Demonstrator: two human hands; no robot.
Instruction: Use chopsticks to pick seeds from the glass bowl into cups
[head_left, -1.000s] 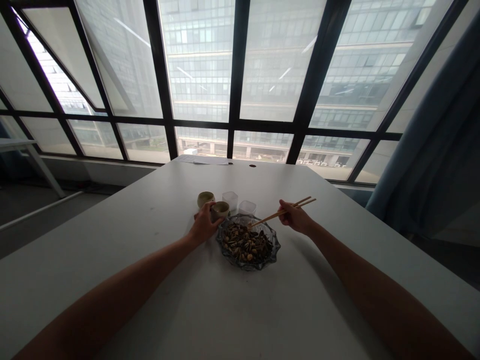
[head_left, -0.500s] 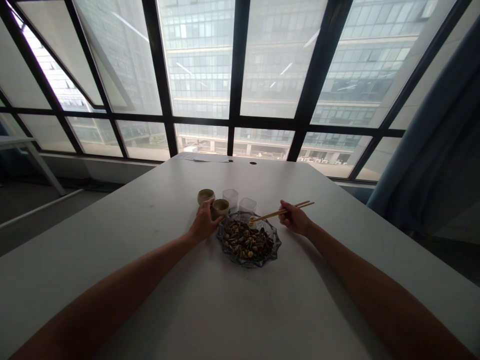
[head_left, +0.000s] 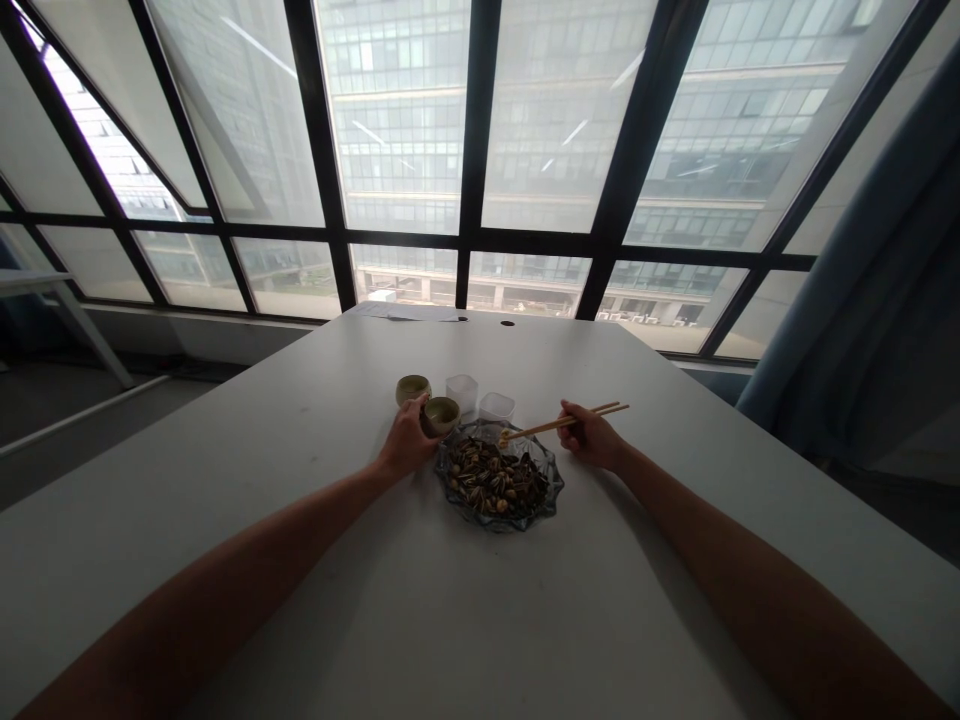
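My left hand [head_left: 406, 440] is closed around a small olive-green cup [head_left: 441, 414], which tilts a little toward the bowl. A second cup [head_left: 412, 390] of the same kind stands just behind it. In my right hand [head_left: 589, 437] is a pair of wooden chopsticks [head_left: 551, 426]. Their tips pinch a small pale yellowish piece [head_left: 505, 438] above the far side of a scalloped glass bowl [head_left: 553, 500]. Dark and striped seeds [head_left: 495, 480], mixed with rounder brown bits, fill the bowl.
Two clear plastic containers [head_left: 462, 392] stand behind the bowl, the right one [head_left: 496, 407] close to its rim. Sheets of paper [head_left: 405, 312] lie at the white table's [head_left: 315, 560] far edge, near the windows. A blue curtain [head_left: 847, 270] hangs at the right.
The cup in my left hand has tipped slightly toward the bowl. My right hand and the chopsticks with the pale piece are nearly where they were.
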